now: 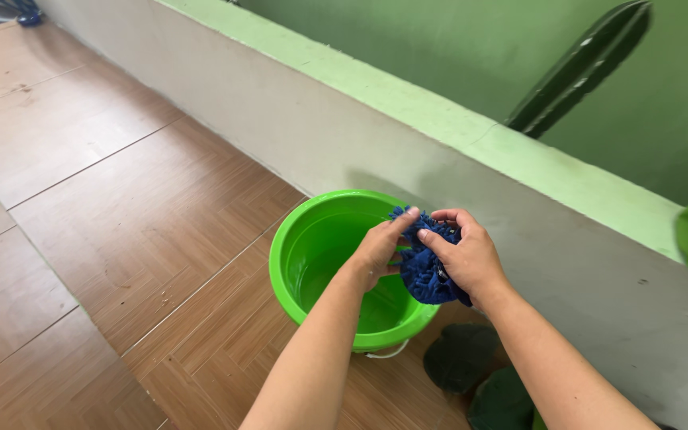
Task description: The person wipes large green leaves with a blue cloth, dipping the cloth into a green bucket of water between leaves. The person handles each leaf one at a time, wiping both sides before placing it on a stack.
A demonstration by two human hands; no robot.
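Observation:
A bright green plastic bucket (304, 247) stands on the tiled floor beside a low wall, with a little water in its bottom. Above its right side, both hands grip a wadded dark blue shaggy cloth (424, 275). My left hand (377, 248) pinches the cloth's upper left edge. My right hand (465, 253) wraps over its right side, hiding part of it. The cloth is bunched into a ball over the bucket's opening.
A low white wall with a light green top (455, 127) runs diagonally behind the bucket. Dark green leaves (463, 358) lie on the floor by my right forearm, and a long leaf (583, 68) rises beyond the wall. Brown wood-pattern tiles (105, 215) stretch left.

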